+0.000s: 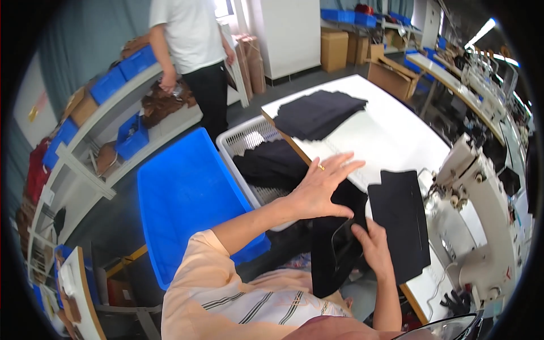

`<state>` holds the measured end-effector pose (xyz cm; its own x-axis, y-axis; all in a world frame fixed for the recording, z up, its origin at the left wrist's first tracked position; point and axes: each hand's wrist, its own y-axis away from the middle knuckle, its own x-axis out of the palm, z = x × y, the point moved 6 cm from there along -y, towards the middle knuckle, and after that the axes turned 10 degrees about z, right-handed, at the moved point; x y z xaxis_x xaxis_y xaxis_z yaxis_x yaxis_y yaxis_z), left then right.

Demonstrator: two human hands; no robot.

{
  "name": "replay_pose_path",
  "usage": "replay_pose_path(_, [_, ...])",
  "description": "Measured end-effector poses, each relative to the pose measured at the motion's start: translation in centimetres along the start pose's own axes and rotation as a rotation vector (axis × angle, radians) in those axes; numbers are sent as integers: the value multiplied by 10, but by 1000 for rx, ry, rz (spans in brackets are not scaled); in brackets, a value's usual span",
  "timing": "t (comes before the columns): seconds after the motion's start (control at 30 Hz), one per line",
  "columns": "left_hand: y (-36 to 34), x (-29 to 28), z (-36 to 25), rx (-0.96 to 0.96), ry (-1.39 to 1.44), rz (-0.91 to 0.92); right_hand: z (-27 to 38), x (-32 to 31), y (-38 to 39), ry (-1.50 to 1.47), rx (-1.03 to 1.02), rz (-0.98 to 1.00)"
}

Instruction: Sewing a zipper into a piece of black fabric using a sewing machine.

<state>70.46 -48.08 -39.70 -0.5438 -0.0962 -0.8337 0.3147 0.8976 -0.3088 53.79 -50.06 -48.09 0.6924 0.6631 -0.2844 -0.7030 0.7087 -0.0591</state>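
Blue bin (187, 198) left of centre, on the floor. White basket (249, 141) just right of it, dark cloth (271, 163) inside. White table (391, 136) centre right, stack of dark fabric (317, 113) at its upper left end. White sewing machine (481, 221) at right edge of frame. Grey shelving (90, 147) along the left, blue boxes (122, 71) and brown items (164, 105) on it. A person in white shirt and dark trousers (195, 51) stands top centre-left beside the shelving. Cardboard boxes (340, 48) top centre by a white cabinet (292, 34). More tables and machines (476, 79) upper right, blurred.
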Motion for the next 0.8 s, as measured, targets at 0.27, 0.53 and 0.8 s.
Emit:
replay_pose_path(0.27, [-2, 15, 10, -36, 395, 510, 37, 5, 11, 138, -216, -21])
replay_pose_path(0.53, [2, 2, 30, -294, 890, -63, 15, -45, 50, 278, 101, 51])
replay_pose_path(0.8, [-19, 24, 9, 8, 143, -501, -19, -98, 85, 106, 250, -80])
